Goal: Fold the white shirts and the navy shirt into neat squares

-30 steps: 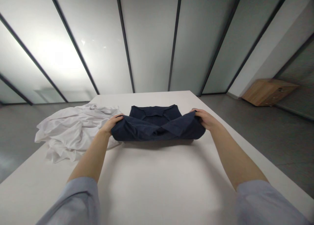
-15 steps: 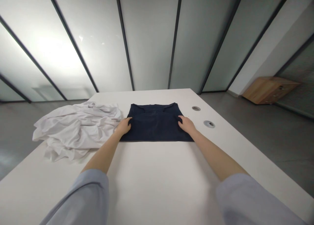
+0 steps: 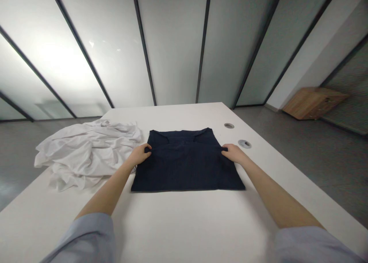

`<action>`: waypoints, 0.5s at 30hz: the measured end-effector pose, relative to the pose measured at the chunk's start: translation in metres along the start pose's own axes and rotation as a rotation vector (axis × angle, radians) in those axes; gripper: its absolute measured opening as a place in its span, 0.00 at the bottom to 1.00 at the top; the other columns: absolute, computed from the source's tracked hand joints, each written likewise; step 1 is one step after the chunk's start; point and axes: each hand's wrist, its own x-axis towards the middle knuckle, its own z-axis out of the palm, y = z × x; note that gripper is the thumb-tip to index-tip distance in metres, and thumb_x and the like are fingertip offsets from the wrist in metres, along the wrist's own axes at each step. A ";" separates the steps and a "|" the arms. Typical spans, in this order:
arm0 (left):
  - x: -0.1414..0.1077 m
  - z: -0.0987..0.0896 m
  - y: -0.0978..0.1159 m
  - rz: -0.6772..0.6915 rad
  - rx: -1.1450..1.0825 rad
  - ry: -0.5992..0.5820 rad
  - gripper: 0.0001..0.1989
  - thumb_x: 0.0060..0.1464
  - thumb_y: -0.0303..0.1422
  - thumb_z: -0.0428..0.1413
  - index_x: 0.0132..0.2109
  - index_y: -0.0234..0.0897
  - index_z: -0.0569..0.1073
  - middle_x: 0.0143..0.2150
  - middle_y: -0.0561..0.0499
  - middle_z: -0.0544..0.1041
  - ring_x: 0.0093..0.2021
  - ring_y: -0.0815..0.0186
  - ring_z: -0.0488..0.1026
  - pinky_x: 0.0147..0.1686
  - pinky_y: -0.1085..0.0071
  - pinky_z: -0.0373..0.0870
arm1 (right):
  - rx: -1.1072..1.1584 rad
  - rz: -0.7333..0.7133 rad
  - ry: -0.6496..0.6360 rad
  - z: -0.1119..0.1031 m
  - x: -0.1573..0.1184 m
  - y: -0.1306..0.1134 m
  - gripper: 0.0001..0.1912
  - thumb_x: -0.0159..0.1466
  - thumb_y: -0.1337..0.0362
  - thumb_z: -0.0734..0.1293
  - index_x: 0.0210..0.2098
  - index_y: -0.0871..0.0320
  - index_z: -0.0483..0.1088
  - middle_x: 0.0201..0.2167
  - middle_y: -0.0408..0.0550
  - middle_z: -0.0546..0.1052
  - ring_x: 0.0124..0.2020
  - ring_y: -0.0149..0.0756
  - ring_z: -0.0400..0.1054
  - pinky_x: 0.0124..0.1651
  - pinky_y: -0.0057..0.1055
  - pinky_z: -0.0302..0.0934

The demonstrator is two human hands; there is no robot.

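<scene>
Navy garment [image 3: 188, 169] nearer the person than before; fingers of left hand [image 3: 140, 154] and right hand [image 3: 233, 153] pinching its sides.

Setting: office-type interior.
Frosted glass panels in dark metal frames [image 3: 202, 44] at 12 o'clock; light-brown wooden drawer cabinet [image 3: 313, 102] at 2 o'clock; white flat table with round cable ports [image 3: 178, 224].

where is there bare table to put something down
Bare table: in front of the navy garment, behind it, and beside the two grommets at right. Crowded: left, where the white cloth, left hand and navy garment bunch together.
</scene>
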 end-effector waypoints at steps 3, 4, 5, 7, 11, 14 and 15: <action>-0.001 0.004 -0.002 0.005 -0.082 0.019 0.12 0.46 0.29 0.50 0.37 0.37 0.76 0.24 0.54 0.72 0.26 0.65 0.70 0.32 0.69 0.65 | 0.096 -0.013 0.122 0.001 -0.004 0.004 0.10 0.58 0.67 0.60 0.31 0.58 0.74 0.31 0.50 0.79 0.35 0.40 0.72 0.39 0.31 0.61; -0.001 0.004 -0.003 0.000 -0.106 0.060 0.12 0.47 0.29 0.49 0.36 0.37 0.76 0.23 0.54 0.71 0.25 0.65 0.69 0.31 0.69 0.65 | 0.157 -0.028 0.204 0.002 -0.005 0.004 0.11 0.59 0.66 0.59 0.33 0.57 0.73 0.32 0.50 0.78 0.36 0.40 0.71 0.40 0.32 0.61; -0.001 0.004 -0.005 -0.003 -0.127 0.114 0.13 0.48 0.30 0.48 0.37 0.37 0.75 0.23 0.54 0.71 0.24 0.65 0.68 0.30 0.69 0.65 | 0.221 -0.039 0.293 0.004 -0.006 0.004 0.12 0.60 0.64 0.58 0.34 0.57 0.73 0.33 0.50 0.78 0.36 0.41 0.71 0.40 0.33 0.61; 0.000 0.002 -0.008 0.010 -0.158 0.233 0.13 0.49 0.31 0.47 0.37 0.37 0.75 0.25 0.54 0.72 0.24 0.65 0.67 0.30 0.69 0.65 | 0.331 -0.045 0.450 0.004 -0.006 0.002 0.13 0.61 0.61 0.58 0.36 0.57 0.72 0.34 0.51 0.78 0.37 0.42 0.70 0.42 0.35 0.62; 0.015 -0.006 -0.008 0.115 -0.163 0.425 0.12 0.51 0.31 0.46 0.36 0.38 0.74 0.34 0.49 0.75 0.35 0.62 0.71 0.39 0.66 0.68 | 0.412 -0.042 0.635 -0.002 0.008 -0.004 0.13 0.61 0.59 0.57 0.38 0.57 0.70 0.36 0.52 0.77 0.39 0.44 0.70 0.45 0.38 0.61; 0.036 -0.012 -0.005 0.139 -0.132 0.475 0.13 0.52 0.30 0.46 0.37 0.37 0.75 0.38 0.47 0.75 0.41 0.60 0.72 0.45 0.65 0.67 | 0.368 -0.037 0.674 -0.010 0.033 -0.011 0.14 0.63 0.60 0.56 0.41 0.57 0.70 0.37 0.52 0.77 0.41 0.45 0.69 0.46 0.39 0.60; 0.045 -0.013 -0.003 0.127 -0.117 0.476 0.13 0.52 0.29 0.46 0.38 0.37 0.75 0.39 0.46 0.75 0.41 0.60 0.72 0.46 0.65 0.67 | 0.342 -0.031 0.670 -0.012 0.043 -0.013 0.14 0.63 0.61 0.56 0.42 0.57 0.70 0.37 0.53 0.77 0.41 0.46 0.69 0.46 0.39 0.60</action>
